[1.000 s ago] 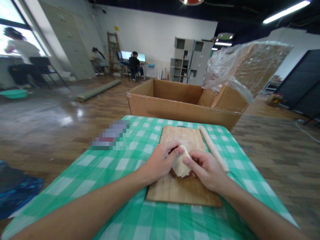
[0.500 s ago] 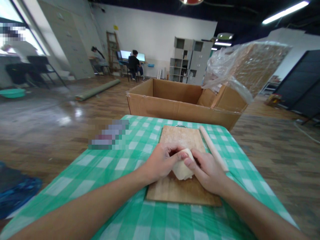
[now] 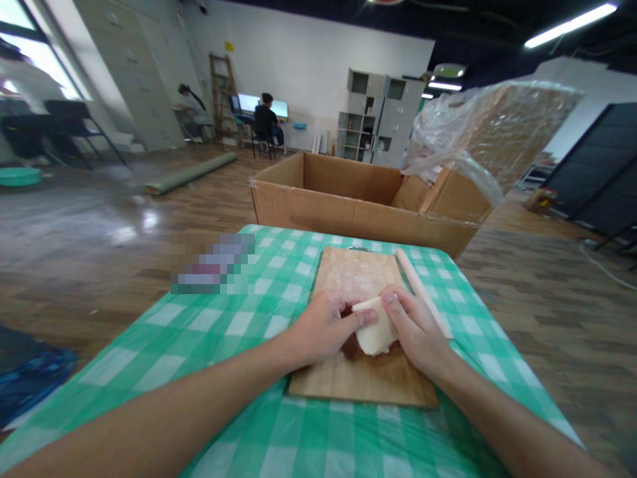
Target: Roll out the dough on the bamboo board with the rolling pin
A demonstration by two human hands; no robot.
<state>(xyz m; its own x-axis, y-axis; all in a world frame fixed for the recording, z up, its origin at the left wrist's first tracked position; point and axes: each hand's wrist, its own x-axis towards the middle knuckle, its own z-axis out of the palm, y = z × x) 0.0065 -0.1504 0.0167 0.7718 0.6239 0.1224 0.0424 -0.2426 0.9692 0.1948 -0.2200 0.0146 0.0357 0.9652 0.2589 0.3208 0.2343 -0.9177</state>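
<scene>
I see the left hand (image 3: 321,330) and right hand (image 3: 417,330) gripping pale dough (image 3: 376,333), a wooden board (image 3: 361,385) beneath; far beyond their grip, a yellow wall sign (image 3: 229,46) too small to read.

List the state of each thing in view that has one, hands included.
Left hand, closed on the dough
Right hand, closed on the dough
Dough, uneven lump, held over the board
Board, lying flat, pale-dusted at its far part
Rolling pin, lying unheld right of the board
Box, open-topped
Monitors, lit
Tube light, on
</scene>
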